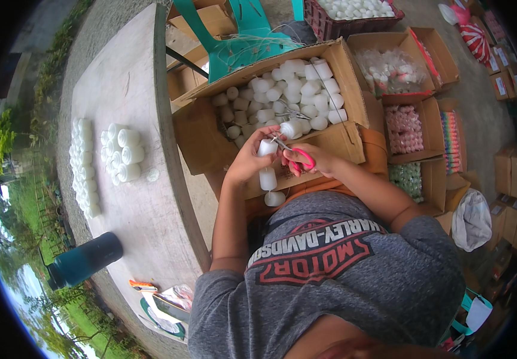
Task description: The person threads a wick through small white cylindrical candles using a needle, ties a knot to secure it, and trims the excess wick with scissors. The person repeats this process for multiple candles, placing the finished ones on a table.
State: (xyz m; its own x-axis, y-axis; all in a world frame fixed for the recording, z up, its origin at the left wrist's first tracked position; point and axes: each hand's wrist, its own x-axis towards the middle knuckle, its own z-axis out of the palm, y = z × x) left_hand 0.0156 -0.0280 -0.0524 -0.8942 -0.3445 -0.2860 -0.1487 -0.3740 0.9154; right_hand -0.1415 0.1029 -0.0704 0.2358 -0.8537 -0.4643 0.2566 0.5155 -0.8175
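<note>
My left hand point(247, 159) is closed round a white candle point(267, 147), one of a short string of candles hanging in a line down to my lap. Pink-handled scissors point(301, 160) are in my right hand point(324, 159). Their metal blades meet the top of the held candle, close to my left fingertips; whether the wick is between them is too small to tell. Just beyond, another white candle point(291, 128) lies by the blades. In front of me an open cardboard box point(357, 99) holds many loose white candles point(288, 84), with thin wicks among them.
To the left, a pale table point(145, 203) carries two groups of white candles point(124, 152), a dark teal bottle point(88, 258) and an orange cutter point(143, 285). A green plastic chair point(240, 51) stands beyond the box. Boxes of pink items point(403, 128) are at the right.
</note>
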